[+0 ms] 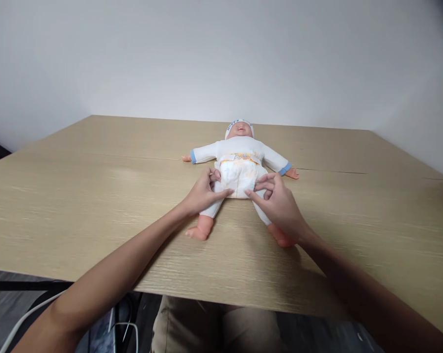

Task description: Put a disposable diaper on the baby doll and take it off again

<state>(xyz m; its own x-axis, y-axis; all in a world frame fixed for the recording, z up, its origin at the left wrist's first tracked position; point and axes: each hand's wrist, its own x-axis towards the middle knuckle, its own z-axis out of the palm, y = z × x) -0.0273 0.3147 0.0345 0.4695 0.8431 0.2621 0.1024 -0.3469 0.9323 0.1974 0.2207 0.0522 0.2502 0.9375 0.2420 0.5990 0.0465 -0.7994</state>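
Note:
A baby doll [239, 147] lies on its back on a light wooden table [96, 196], head away from me, in a white suit with blue cuffs and a white cap. A white diaper [239, 179] covers its hips. My left hand [203, 192] rests at the doll's right hip, fingers pinching the lower edge of the diaper. My right hand [278, 203] lies over the doll's left thigh, fingertips pressed on the diaper's other lower edge. The doll's bare feet point toward me; one foot is partly hidden under my right wrist.
A plain pale wall stands behind the table. Below the table's near edge I see my lap in tan trousers [214, 323] and white cables [30, 314] at the lower left.

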